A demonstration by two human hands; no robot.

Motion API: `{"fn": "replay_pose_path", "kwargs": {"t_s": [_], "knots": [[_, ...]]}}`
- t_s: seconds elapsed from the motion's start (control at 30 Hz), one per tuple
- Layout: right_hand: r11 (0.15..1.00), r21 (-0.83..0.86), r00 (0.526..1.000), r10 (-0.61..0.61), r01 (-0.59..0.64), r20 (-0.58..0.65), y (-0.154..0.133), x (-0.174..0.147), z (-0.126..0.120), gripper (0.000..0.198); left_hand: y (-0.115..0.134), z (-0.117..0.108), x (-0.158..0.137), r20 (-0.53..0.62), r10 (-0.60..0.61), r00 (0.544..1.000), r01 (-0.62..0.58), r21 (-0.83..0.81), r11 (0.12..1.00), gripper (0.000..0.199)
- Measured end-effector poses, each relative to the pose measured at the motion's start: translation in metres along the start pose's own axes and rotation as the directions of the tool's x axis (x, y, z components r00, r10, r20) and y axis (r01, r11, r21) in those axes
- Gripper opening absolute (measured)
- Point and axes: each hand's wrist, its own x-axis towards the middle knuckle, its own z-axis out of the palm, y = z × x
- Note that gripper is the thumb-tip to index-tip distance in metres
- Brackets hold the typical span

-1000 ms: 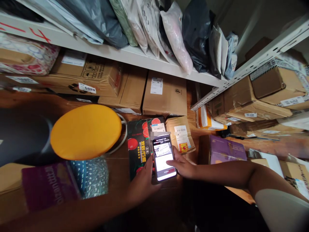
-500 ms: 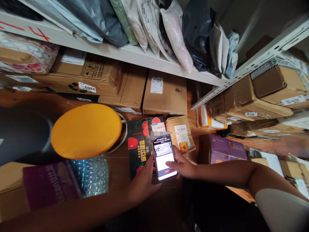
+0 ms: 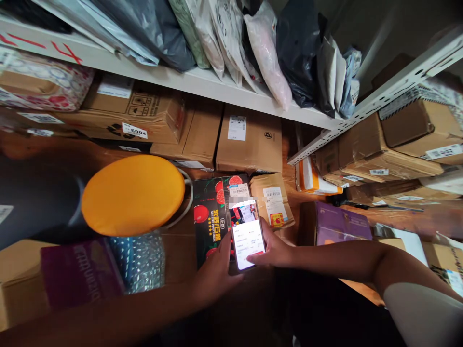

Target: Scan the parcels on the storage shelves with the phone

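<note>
The phone (image 3: 247, 235) sits between both hands, screen lit and facing up, its long axis running away from the person and tilted slightly left at the top. It hovers just above the black fruit box (image 3: 213, 217), whose label (image 3: 238, 190) lies right beyond the phone's top edge, so the box lies straight ahead of and under the hands, nearer than anything else.

The left hand (image 3: 215, 272) cups the phone's lower left edge, fingers curled around it. The right hand (image 3: 274, 248) closes on the right edge, its thumb laid over the lower part of the screen. Both hands are about equally near the box; the left one lies over the box's near end.

Just right of the box lies a brown parcel (image 3: 273, 201), and further right a purple box (image 3: 340, 224). To the left sits a round yellow cushion (image 3: 133, 193). Behind stand cartons (image 3: 249, 144) under a white shelf (image 3: 202, 84) stacked with mail bags (image 3: 267, 48).
</note>
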Motion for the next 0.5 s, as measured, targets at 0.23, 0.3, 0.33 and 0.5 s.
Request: {"fn": "replay_pose_path", "kwargs": {"t_s": [0.23, 0.3, 0.33, 0.5], "knots": [[0.996, -0.084, 0.994, -0.022, 0.013, -0.104, 0.012, -0.001, 0.005, 0.092, 0.008, 0.003, -0.001, 0.02, -0.023, 1.0, 0.024, -0.07, 0.997, 0.091], [0.996, -0.089, 0.995, -0.015, 0.007, -0.097, 0.015, -0.003, 0.005, 0.094, 0.013, 0.001, -0.002, 0.033, -0.001, 0.999, 0.004, -0.079, 0.997, 0.087], [0.996, -0.086, 0.995, -0.014, 0.006, -0.103, 0.016, -0.003, 0.005, 0.095, 0.015, 0.0, -0.002, 0.031, 0.005, 1.0, -0.003, -0.078, 0.997, 0.087], [0.997, -0.072, 0.997, 0.019, -0.024, -0.074, 0.017, -0.001, 0.007, 0.095, 0.014, -0.005, -0.002, 0.029, 0.036, 0.999, -0.033, -0.086, 0.996, 0.094]]}}
